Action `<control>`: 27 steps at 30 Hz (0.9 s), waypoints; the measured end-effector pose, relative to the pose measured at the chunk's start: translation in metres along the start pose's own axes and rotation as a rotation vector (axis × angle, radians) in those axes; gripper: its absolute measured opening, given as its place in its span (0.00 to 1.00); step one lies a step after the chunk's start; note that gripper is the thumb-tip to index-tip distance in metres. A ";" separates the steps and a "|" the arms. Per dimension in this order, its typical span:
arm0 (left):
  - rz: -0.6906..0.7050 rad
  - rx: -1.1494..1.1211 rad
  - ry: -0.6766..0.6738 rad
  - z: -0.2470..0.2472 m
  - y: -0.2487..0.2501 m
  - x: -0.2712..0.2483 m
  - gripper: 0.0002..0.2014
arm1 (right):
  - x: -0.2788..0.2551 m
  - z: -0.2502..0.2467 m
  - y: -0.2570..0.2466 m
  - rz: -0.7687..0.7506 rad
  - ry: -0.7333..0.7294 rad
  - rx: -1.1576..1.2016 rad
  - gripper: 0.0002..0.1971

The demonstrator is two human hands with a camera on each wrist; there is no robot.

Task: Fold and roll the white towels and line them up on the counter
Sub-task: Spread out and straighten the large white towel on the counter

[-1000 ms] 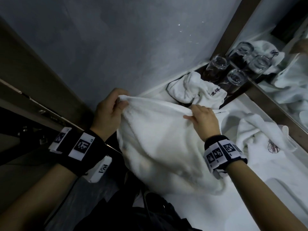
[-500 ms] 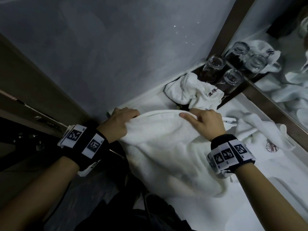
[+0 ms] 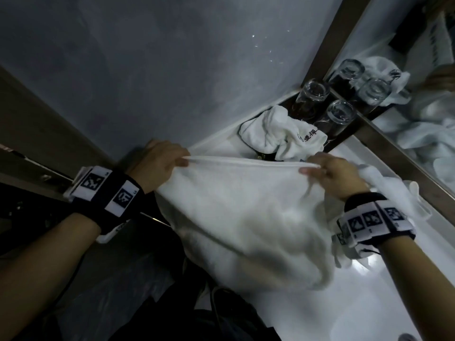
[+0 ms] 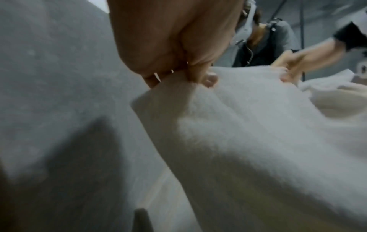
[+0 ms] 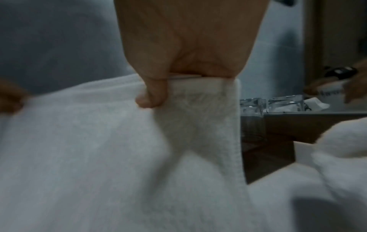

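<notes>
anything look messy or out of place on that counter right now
Yes: a crumpled towel with dark lettering lies bunched against the glasses in the corner, unfolded. Another loose towel sprawls beyond the right hand. Nothing looks spilled or broken.

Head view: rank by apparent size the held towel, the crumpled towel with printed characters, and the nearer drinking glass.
1. Held towel, largest, though nearest the camera.
2. Crumpled towel with printed characters.
3. Nearer drinking glass, smallest.
</notes>
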State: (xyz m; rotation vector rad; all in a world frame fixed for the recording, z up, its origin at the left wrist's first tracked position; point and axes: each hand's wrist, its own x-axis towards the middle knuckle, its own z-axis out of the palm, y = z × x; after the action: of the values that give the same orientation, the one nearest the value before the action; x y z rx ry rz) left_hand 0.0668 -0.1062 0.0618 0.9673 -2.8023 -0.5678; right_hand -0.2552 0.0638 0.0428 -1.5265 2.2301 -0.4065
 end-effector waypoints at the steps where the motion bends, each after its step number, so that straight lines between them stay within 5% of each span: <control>1: -0.012 0.016 -0.008 0.000 -0.001 0.005 0.17 | 0.004 -0.004 -0.001 0.027 0.064 -0.002 0.15; 5: -0.056 0.188 0.022 0.008 -0.001 0.041 0.14 | 0.027 -0.008 -0.011 0.067 0.269 -0.289 0.16; 9: -0.049 0.428 0.024 0.025 0.011 0.058 0.19 | 0.042 0.005 -0.013 0.057 0.289 -0.384 0.11; 17: -0.025 0.040 -0.084 0.116 0.061 -0.010 0.28 | 0.008 0.041 -0.014 0.064 0.412 -0.211 0.23; 27: -0.169 -0.167 -0.037 0.155 0.094 -0.071 0.32 | -0.074 0.092 0.006 -0.138 0.216 0.070 0.16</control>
State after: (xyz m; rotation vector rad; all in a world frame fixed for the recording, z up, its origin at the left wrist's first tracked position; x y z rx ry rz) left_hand 0.0331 0.0534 -0.0447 1.1756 -2.6677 -0.8338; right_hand -0.1918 0.1342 -0.0279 -1.6745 2.2482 -0.7150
